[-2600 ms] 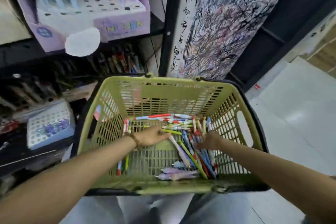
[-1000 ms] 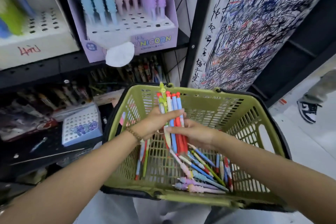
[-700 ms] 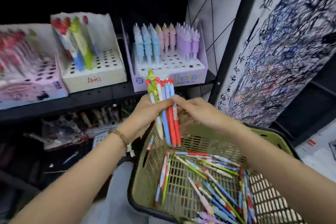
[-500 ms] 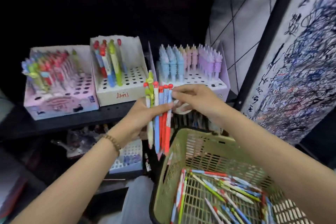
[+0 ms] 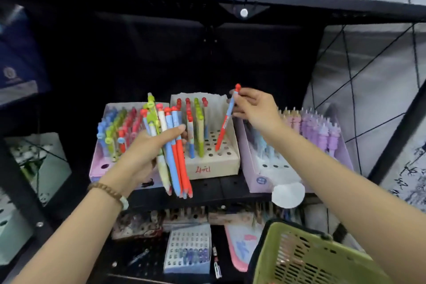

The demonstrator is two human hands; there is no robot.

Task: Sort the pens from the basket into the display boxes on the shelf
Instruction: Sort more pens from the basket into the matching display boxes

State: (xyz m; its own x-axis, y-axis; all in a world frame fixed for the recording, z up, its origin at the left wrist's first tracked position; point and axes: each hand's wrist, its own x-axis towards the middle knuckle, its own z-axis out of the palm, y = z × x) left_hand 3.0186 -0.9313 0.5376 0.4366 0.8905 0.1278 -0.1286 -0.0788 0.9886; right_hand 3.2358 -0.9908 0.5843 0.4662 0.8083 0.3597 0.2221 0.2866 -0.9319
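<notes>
Fingers (image 5: 239, 99) of the right hand (image 5: 255, 113) pinch a red pen (image 5: 223, 130) near its knobbed cap. The pen leans with the cap toward one o'clock, and its tip is down on the holed top of the cream box (image 5: 214, 166), over on that box's three o'clock side. I cannot tell whether the tip is seated in a hole. The left hand (image 5: 143, 154) is curled round a bundle of pens (image 5: 174, 159) in red, blue, cream and green, with the thumb across their front. Their caps are up and their points hang down in front of the shelf (image 5: 221, 188) edge. A few more pens stand upright in the cream box, toward its back at eleven o'clock. A pink box (image 5: 99, 168) touches it at nine o'clock, crowded with bright pens, and a lilac box (image 5: 258, 180) at three o'clock holds rows of pale ones. A white round tag (image 5: 288, 195) hangs off the lilac box's front. A beaded bracelet (image 5: 108, 191) circles the left wrist. The green basket (image 5: 299, 258) sits low at five o'clock, well apart from both hands.
</notes>
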